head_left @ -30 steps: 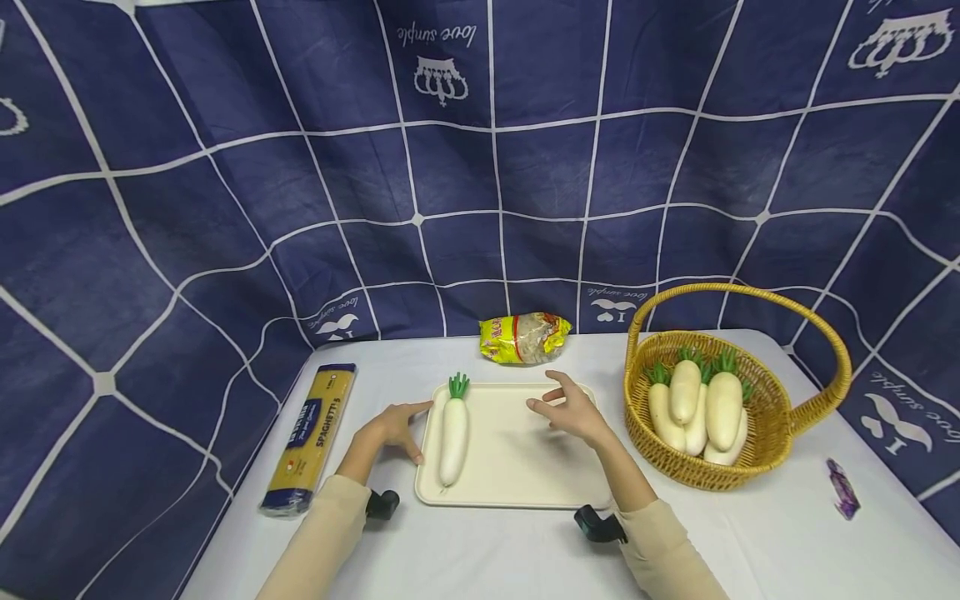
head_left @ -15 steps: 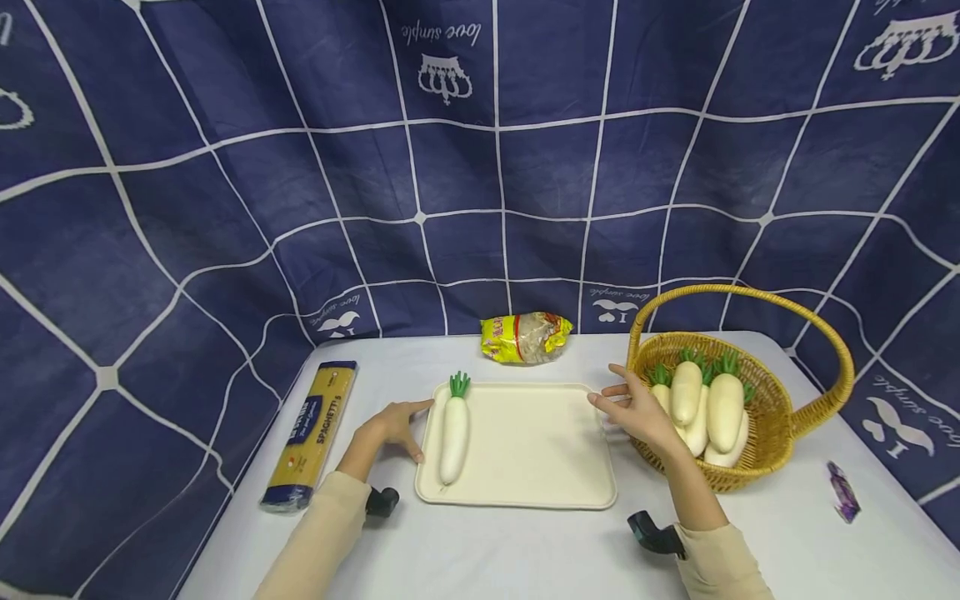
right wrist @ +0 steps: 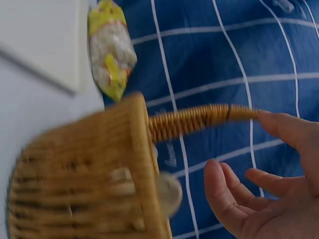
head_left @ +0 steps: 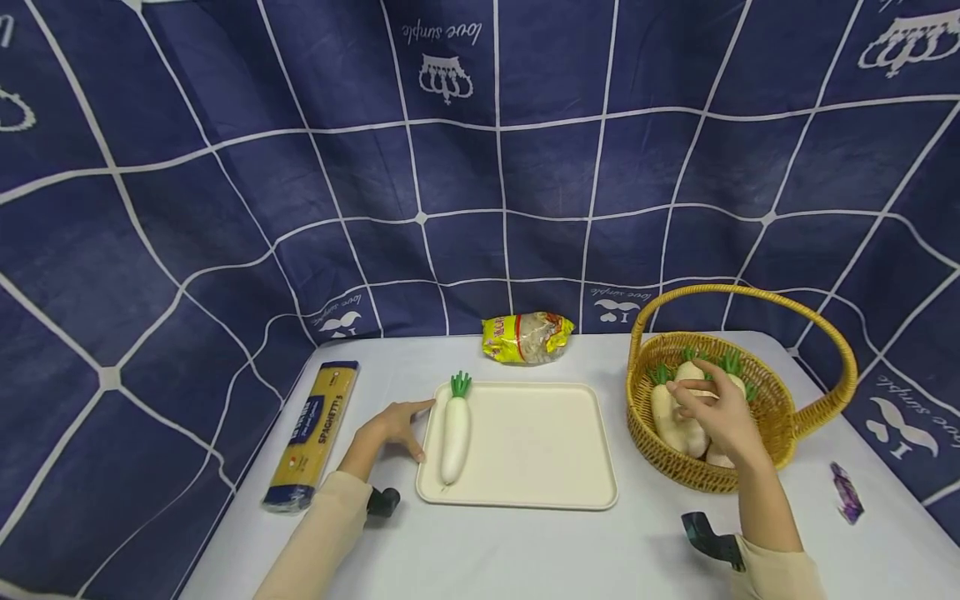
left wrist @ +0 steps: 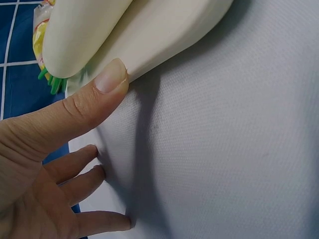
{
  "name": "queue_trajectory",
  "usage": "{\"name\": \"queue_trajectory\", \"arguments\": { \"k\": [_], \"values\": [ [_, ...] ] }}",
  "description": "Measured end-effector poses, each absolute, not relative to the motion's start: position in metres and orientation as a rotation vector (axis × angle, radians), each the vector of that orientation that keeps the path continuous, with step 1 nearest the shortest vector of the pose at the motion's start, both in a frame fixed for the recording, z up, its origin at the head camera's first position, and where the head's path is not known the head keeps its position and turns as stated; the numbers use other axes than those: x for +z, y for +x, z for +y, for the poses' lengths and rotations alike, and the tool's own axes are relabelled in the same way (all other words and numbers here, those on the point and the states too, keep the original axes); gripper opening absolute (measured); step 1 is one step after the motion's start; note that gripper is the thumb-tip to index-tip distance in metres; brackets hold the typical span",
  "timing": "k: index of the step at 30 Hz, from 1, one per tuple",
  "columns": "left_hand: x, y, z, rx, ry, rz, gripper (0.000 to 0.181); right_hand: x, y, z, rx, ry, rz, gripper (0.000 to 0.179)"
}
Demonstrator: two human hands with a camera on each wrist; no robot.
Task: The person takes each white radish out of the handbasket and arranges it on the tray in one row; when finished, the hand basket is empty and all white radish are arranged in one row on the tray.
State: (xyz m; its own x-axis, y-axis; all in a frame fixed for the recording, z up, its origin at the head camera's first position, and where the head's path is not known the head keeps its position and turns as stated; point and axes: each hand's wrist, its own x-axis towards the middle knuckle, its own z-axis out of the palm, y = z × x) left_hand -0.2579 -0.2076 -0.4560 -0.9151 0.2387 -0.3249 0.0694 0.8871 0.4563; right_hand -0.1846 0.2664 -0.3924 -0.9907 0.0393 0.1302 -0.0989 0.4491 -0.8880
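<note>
A white radish with green leaves (head_left: pixel 455 442) lies along the left side of a cream tray (head_left: pixel 536 450). My left hand (head_left: pixel 390 427) rests at the tray's left edge; its thumb (left wrist: pixel 107 82) touches the rim and the other fingers spread over the white cloth. Over a wicker basket (head_left: pixel 675 468) on the right is my right hand (head_left: pixel 726 417), its fingers loosely bent above several white radishes (head_left: pixel 666 412). It partly hides them, and nothing shows between its fingers. In the right wrist view, my right hand (right wrist: pixel 284 184) appears above the basket's side, near the handle (right wrist: pixel 199 119).
The basket's tall handle (head_left: pixel 742 289) arches behind my right hand. A yellow snack bag (head_left: pixel 527 337) lies behind the tray, and a spaghetti pack (head_left: pixel 313 435) lies on the left. A small purple wrapper (head_left: pixel 846 493) is at the right. A blue curtain (head_left: pixel 540 167) stands behind.
My right hand has moved right, from above the tray to over the radishes in the basket. My left hand has stayed at the tray's left edge.
</note>
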Motion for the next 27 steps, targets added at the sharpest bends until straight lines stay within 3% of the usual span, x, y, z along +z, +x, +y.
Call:
{"name": "queue_trajectory", "arguments": {
  "k": [12,27],
  "values": [
    [-0.454,-0.257,-0.207,0.617,0.246,2.689,0.107,-0.402,-0.187,0.308,1.409,-0.172,-2.518,0.076],
    [-0.456,-0.257,-0.207,0.612,0.227,2.693,0.107,-0.414,-0.195,0.324,1.270,-0.357,-2.648,0.076]
  ]
}}
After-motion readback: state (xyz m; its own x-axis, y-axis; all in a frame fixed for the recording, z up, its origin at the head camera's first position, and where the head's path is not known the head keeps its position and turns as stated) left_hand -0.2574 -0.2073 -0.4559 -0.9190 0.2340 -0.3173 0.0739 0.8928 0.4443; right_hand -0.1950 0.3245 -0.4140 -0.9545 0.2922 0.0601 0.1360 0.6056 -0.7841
